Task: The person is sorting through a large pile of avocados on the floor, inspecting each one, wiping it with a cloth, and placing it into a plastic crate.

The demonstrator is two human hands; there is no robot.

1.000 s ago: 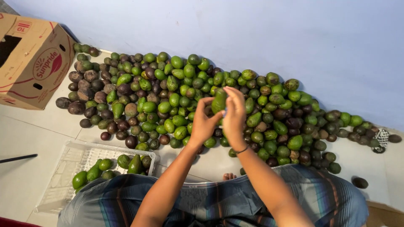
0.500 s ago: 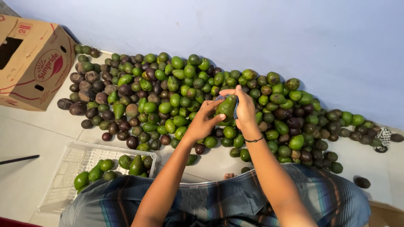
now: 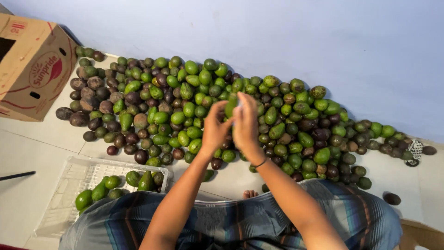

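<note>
- Left hand and right hand are both raised above the pile, palms facing each other, with one green avocado between them.
- Left fingers are curled narrow around the avocado's near side, touching it.
- Right fingers are nearly straight and pressed flat on its far side. Both hands grip the same fruit.
- Avocado position: upright, top end poking out above the fingertips, held in the air over the middle of the avocado pile on the floor.
- Versus half a second ago: the fruit sat a bit further right in the view with the right hand cupped over it; now the hands are closer together and the right hand is more upright. A second ago the hands were further apart.
- Both forearms rise from the lap and converge at the wrists. A thin dark band sits on the right wrist.
- Lap is covered by striped cloth.
- White plastic crate at lower left holds a few green avocados.
- Cardboard box is at upper left, beside the pile.
</note>
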